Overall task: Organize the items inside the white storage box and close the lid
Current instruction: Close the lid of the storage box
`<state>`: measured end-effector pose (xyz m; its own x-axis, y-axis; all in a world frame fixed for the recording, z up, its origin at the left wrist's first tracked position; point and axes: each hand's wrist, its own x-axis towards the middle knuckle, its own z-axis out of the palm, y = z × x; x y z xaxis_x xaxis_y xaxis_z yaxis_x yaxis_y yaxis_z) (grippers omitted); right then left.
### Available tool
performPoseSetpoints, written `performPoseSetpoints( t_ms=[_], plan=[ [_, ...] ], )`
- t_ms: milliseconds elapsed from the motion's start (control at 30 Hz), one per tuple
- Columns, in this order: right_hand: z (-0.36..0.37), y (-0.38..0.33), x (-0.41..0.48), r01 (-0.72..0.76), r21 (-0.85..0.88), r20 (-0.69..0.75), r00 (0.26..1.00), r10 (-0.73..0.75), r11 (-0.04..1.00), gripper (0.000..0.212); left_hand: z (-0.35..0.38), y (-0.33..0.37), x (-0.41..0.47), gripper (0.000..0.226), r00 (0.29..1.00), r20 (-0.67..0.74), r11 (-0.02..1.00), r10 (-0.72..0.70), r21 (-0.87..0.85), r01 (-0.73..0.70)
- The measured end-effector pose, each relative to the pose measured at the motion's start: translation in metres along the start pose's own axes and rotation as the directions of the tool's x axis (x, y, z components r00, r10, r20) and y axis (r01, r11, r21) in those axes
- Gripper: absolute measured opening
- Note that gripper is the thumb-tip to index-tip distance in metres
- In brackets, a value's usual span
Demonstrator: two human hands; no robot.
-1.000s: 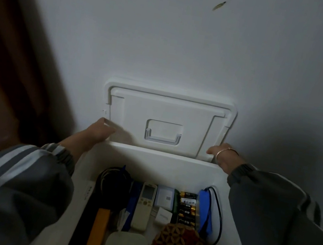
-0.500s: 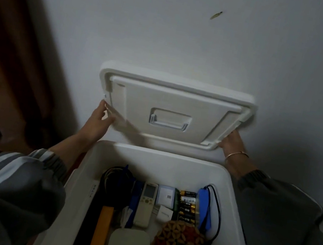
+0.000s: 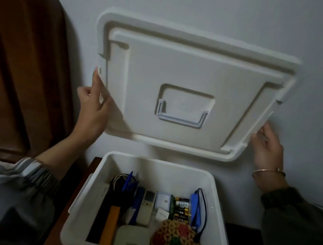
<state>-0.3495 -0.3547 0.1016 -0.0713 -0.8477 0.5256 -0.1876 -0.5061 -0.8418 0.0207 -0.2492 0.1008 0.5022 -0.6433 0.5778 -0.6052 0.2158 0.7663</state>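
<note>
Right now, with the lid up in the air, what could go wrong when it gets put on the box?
1. The left hand and right hand hold the lid only by its side edges, so it might tilt or slip.
2. Fingers round those edges could get pinched against the box rim.
3. The blue case and its black cable stand highest inside; they look below the rim, but the cable might catch.

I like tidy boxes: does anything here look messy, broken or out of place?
Nothing stands out. The things in the box sit packed side by side below its rim; the lid, held above by the left hand and right hand, looks whole.
</note>
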Motion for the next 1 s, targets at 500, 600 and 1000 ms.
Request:
performPoseSetpoints(
  t_ms=[500,600,1000],
  plan=[
    [-0.042,0.033,-0.112,-0.441,-0.235,0.509,0.703,0.497,0.866,0.040,-0.064,-0.031,-0.135,0.025,0.808,0.294,0.852,-0.511,0.050,0.521],
    [-0.037,0.052,-0.135,-0.505,-0.267,0.499,0.656,0.566,0.821,0.043,-0.057,-0.058,-0.167,0.022,0.756,0.302,0.802,-0.581,0.054,0.595],
    [-0.021,0.091,-0.164,-0.518,-0.405,0.386,0.651,0.654,0.754,0.059,-0.030,-0.089,-0.179,0.044,0.751,0.260,0.794,-0.608,0.223,0.566]
  ],
)
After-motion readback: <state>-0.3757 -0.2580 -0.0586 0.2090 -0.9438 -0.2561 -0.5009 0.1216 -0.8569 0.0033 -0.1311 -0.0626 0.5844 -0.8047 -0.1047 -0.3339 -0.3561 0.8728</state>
